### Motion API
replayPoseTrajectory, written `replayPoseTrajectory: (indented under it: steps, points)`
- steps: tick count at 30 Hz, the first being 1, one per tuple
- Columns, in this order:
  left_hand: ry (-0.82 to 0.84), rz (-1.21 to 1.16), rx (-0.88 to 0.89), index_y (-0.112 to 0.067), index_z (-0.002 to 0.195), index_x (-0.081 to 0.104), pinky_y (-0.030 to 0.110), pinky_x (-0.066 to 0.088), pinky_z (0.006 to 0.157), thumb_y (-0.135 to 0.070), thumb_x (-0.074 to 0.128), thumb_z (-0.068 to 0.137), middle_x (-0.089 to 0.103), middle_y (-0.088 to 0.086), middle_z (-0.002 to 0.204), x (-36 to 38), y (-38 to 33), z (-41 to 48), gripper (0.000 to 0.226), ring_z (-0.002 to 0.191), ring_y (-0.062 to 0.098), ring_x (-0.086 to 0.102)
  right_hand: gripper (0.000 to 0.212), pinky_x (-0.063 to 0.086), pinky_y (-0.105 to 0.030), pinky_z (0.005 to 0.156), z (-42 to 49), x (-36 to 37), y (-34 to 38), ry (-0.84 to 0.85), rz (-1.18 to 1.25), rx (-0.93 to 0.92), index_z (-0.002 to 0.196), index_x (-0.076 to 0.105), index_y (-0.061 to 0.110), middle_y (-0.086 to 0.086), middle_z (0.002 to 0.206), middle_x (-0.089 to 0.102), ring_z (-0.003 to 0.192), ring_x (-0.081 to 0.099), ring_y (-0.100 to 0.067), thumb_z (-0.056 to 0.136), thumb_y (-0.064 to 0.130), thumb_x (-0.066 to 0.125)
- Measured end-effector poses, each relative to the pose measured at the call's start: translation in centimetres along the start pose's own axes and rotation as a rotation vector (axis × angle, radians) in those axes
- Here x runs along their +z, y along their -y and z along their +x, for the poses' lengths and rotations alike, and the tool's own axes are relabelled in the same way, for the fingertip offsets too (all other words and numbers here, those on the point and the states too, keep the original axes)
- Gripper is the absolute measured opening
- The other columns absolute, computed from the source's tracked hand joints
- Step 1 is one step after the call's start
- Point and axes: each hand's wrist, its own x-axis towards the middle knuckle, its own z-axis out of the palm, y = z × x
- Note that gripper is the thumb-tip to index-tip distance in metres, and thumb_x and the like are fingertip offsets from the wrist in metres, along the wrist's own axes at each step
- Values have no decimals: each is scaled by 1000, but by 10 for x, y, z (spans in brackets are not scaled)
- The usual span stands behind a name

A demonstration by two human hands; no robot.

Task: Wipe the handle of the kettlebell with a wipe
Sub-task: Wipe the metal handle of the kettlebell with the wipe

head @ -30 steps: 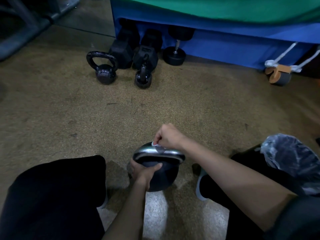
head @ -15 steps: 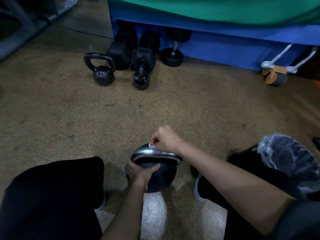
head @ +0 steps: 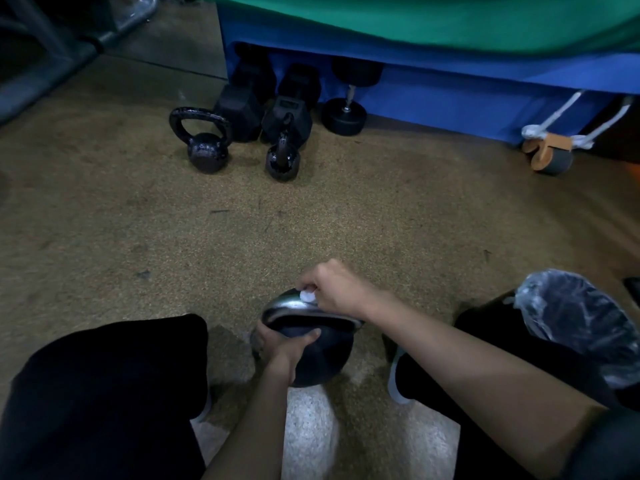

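Note:
A black kettlebell (head: 320, 360) with a shiny silver handle (head: 282, 304) stands on the floor between my knees. My left hand (head: 282, 342) grips the left side of the ball just under the handle, thumb across the front. My right hand (head: 334, 287) sits on top of the handle, fingers pinched on a small white wipe (head: 307, 295) that presses against the metal. Most of the wipe is hidden under my fingers.
Two small black kettlebells (head: 206, 143) (head: 283, 157) and several dumbbells (head: 343, 114) lie at the back by a blue and green mat stack (head: 450, 95). A bin with a plastic liner (head: 575, 320) stands at my right. A roller (head: 549, 155) lies at the far right.
My right hand with the wipe has slid a little left along the handle. The left hand keeps its hold on the ball.

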Motion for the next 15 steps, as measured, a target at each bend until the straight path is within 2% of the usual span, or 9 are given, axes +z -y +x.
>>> replayPoseTrajectory:
  steps: [3,5,10,15]
  points:
    - [4,17,1,-46,158,18,76,45,109,-64,93,10,24,-7,173,-1,-2,-2,167,158,39,31,17,53,-34,79,-1,6,2,32,-28,-31,97,72,20,-3,100,70,91,64,-22,85,16,60]
    - [2,11,-1,-45,159,18,76,45,109,-63,92,10,25,-7,172,-1,-3,-4,167,157,39,32,21,53,-31,80,0,6,3,63,-55,-51,96,73,19,-2,100,70,93,65,-22,83,9,60]
    - [-7,19,-2,-51,153,23,75,46,108,-64,93,9,31,-5,170,0,-1,1,161,155,37,36,25,52,-33,76,-1,13,3,33,-124,-122,98,71,17,-3,100,65,93,61,-24,81,2,60]
    - [-4,-14,-22,-52,153,25,75,46,107,-58,94,8,36,-2,168,1,-2,0,160,151,39,41,21,53,-35,68,-4,17,8,117,-241,-190,92,70,18,-3,99,63,90,61,-24,73,8,69]
